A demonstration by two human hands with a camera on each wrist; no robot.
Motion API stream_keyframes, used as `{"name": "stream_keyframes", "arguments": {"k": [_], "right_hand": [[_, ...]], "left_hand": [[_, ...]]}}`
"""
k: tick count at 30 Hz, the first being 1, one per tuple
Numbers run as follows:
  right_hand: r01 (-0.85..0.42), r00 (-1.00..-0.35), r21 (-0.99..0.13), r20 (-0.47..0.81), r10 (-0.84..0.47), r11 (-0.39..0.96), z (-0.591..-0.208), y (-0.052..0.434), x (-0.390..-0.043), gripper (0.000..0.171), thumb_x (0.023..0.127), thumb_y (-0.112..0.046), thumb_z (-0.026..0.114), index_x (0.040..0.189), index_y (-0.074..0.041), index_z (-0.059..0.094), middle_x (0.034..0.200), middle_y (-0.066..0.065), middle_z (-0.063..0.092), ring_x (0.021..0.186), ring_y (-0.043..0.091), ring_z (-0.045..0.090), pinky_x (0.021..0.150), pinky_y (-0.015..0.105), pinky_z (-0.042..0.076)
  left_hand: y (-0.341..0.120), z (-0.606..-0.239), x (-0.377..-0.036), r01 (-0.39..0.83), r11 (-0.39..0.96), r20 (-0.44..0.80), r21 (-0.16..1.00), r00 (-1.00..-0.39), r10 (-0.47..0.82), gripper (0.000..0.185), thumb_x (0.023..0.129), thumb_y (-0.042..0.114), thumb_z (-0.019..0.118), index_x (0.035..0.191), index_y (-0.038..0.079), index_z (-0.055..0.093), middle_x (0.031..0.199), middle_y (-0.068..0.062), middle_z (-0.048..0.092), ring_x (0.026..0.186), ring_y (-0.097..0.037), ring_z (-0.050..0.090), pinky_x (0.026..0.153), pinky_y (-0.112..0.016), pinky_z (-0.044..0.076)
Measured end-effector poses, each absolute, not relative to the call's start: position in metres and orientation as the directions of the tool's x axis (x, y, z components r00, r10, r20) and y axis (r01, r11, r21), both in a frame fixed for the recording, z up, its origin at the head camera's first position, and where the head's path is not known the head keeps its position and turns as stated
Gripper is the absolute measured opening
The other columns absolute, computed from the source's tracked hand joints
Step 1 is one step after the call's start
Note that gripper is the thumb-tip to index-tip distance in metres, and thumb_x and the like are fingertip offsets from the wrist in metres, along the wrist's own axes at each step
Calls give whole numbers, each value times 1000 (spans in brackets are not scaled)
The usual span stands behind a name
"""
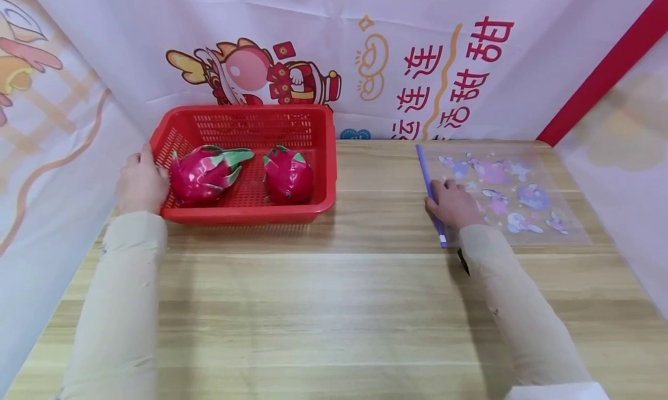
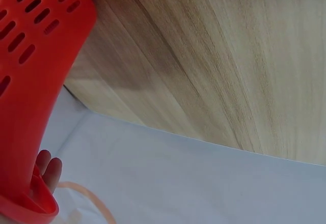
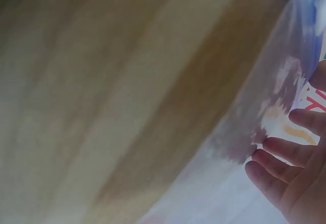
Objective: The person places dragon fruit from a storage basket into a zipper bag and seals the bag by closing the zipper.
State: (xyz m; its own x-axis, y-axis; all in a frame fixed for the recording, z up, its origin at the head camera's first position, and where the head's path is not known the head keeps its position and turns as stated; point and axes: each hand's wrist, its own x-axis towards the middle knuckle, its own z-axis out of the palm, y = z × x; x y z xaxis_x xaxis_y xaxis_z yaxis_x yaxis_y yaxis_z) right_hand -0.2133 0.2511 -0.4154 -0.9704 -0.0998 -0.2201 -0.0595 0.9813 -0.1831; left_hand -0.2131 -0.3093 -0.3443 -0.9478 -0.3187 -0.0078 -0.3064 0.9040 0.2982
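My left hand (image 1: pixel 142 182) grips the left rim of a red plastic basket (image 1: pixel 245 215). In the left wrist view, fingertips (image 2: pixel 49 170) show beside the basket's rim (image 2: pixel 30 211). Two dragon fruits lie in the basket: one on the left (image 1: pixel 200 175) with long green leaf tips, and a rounder one on the right (image 1: pixel 289 177). On the right, my right hand (image 1: pixel 456 206) touches the purple slide edge (image 1: pixel 425 168) of a clear zip bag (image 1: pixel 527 185) with cartoon prints. In the right wrist view its fingers (image 3: pixel 290 152) are spread and fairly straight against the bag.
The wooden table (image 1: pixel 313 307) runs between the basket and the bag and toward me. A printed white cloth (image 1: pixel 355 58) stands behind it, with more cloth at both sides. A red strip (image 1: pixel 600 69) slants along the back right corner.
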Motion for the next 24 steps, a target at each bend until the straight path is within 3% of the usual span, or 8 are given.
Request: {"name": "stream_keyframes", "arguments": {"k": [7, 17, 20, 24], "right_hand": [[-52, -971, -191, -221, -94, 980, -418, 253, -213, 54, 96, -34, 41, 136, 3, 37, 129, 30, 43, 115, 48, 45, 94, 63, 42], [-80, -979, -186, -168, -111, 979, -417, 256, -217, 49, 95, -24, 41, 137, 2, 44, 135, 31, 42, 117, 51, 48, 96, 62, 42], [-89, -984, -177, -138, -115, 980, -416, 255, -217, 46, 94, -21, 44, 132, 3, 50, 129, 31, 47, 113, 49, 52, 93, 60, 45], [-111, -990, -181, -67, -125, 977, -412, 251, -215, 34, 91, -14, 47, 115, 5, 60, 110, 27, 57, 97, 43, 59, 83, 55, 50]], "left_hand": [[-305, -343, -213, -322, 906, -58, 275, -946, -318, 72, 92, 7, 44, 153, 5, 5, 149, -33, 21, 125, -56, 32, 107, -66, 29], [-304, -343, -212, -335, 900, -56, 279, -941, -333, 71, 92, 6, 43, 153, 7, 6, 149, -33, 22, 126, -56, 33, 108, -66, 29], [-305, -343, -212, -337, 898, -56, 283, -941, -335, 71, 92, 6, 42, 153, 7, 7, 149, -33, 22, 125, -56, 34, 108, -66, 29], [-305, -343, -212, -336, 898, -55, 284, -941, -335, 68, 93, 7, 38, 153, 7, 6, 149, -33, 23, 125, -56, 34, 108, -65, 29]]}}
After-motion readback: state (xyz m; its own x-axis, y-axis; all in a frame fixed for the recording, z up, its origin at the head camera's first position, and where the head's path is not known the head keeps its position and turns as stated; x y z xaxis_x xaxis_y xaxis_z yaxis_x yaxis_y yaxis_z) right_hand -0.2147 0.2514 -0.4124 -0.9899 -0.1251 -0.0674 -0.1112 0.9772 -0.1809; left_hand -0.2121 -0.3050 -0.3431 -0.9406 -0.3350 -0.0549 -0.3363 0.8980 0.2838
